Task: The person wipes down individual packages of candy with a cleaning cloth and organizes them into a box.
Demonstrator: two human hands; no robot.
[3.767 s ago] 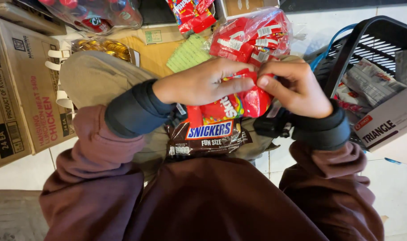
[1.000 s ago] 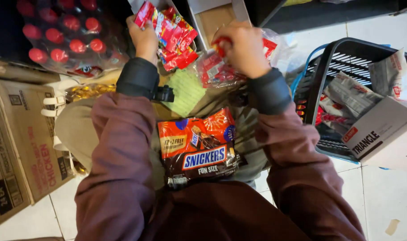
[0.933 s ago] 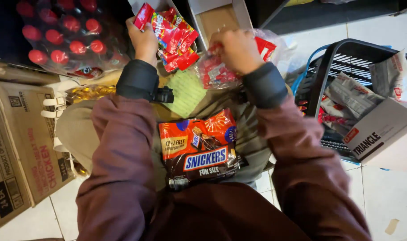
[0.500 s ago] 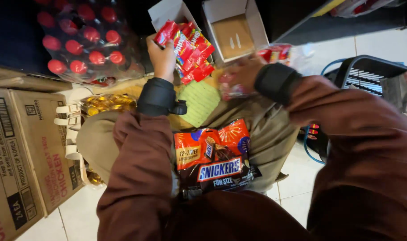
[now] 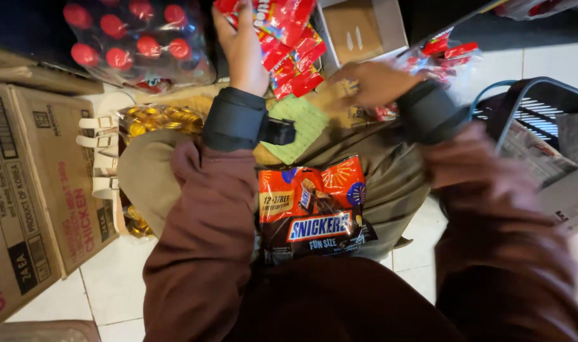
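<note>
Since half a second ago the view has swung slightly; the left hand has been lifted higher toward the top edge, and the right hand has been drawn back from the clear bag of red sweets.

A bunch of small red candy packets is clamped in the left hand, fingers wrapped round the near side, held up clear of the lap, seemingly so it can be brought over the open cardboard box just beyond. The right hand is blurred with motion; fingers look loosely spread, but whether anything is gripped cannot be told. It hovers between the packets and the clear bag.

An orange-and-brown bag of fun-size chocolate bars lies flat on the lap, parked there untouched, face up. A green slip of paper rests further down the thigh. Gold foil coins are seen beside the left knee on the floor, a shrink-wrapped pack of red-capped bottles behind them. Printed cartons stand at the left; a dark shopping basket with a grey box sits at the right.
</note>
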